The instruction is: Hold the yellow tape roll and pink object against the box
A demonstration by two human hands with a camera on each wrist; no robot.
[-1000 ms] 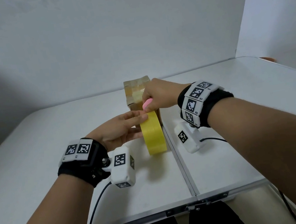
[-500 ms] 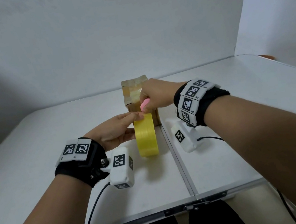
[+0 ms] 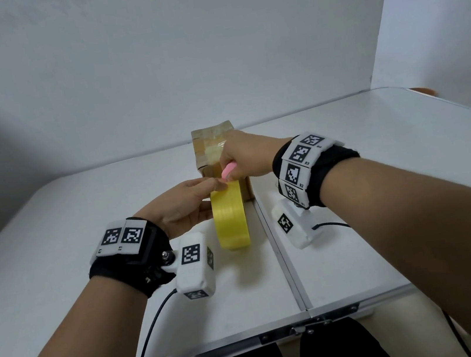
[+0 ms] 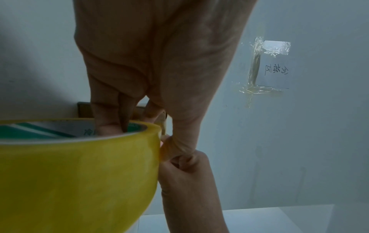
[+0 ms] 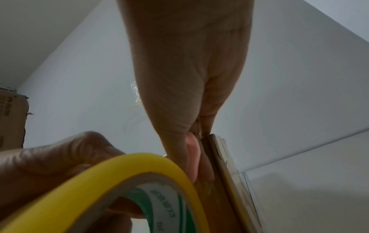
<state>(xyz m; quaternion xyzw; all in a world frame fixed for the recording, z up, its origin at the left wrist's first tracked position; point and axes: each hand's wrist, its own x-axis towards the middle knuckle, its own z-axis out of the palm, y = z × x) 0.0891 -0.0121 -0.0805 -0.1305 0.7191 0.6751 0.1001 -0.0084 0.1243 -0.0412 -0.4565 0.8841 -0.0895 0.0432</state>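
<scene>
The yellow tape roll (image 3: 231,219) is stood on edge on the white surface (image 3: 55,253), just in front of the cardboard box (image 3: 212,148). It is held by the left hand (image 3: 181,207), fingers curled into its hole. A small pink cutter (image 3: 228,171) (mostly hidden) is gripped by the right hand (image 3: 244,155) at the roll's top. The tape seems about to be cut; a steady roll is needed next.

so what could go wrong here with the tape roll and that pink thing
The left hand grips the yellow roll of packing tape with fingers hooked inside its core, right beside the small pink tool that the right hand holds at the roll's top; a slip could catch those fingertips. The roll stands on edge against the taped brown cardboard box, so it might roll or tip.
</scene>
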